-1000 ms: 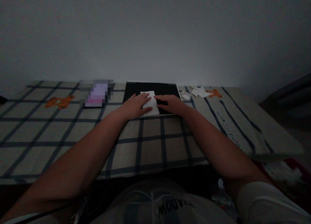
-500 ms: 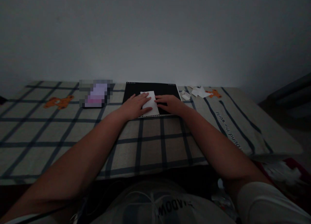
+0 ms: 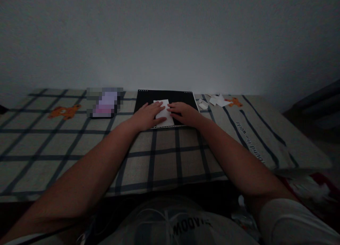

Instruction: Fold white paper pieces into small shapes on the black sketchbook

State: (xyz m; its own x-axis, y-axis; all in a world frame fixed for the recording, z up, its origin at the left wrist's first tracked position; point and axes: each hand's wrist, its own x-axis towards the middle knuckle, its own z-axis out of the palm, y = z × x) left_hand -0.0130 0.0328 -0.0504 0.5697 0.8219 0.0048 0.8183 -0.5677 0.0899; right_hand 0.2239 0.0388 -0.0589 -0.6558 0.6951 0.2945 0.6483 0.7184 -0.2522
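Note:
A piece of white paper (image 3: pixel 166 113) lies on a black sheet or pad (image 3: pixel 175 95) with small holes along its edge. My left hand (image 3: pixel 147 116) rests flat across the paper's left side, fingers spread and pointing right. From the other side, my right hand (image 3: pixel 184 113) reaches in over the black pad, its fingers stretched out and the tips at the paper's right edge. Part of the paper is hidden under the left fingers.
A phone (image 3: pixel 106 103), partly pixelated, lies to the left. Paper scraps (image 3: pixel 219 100) and a small crumpled white piece (image 3: pixel 203 104) lie right of the pad. A checked cloth (image 3: pixel 164 156) covers the table, and a wall (image 3: pixel 170 39) rises behind it.
My right hand has shifted slightly to the left, its fingertips now just over the paper's right edge. The left hand and the paper look unmoved.

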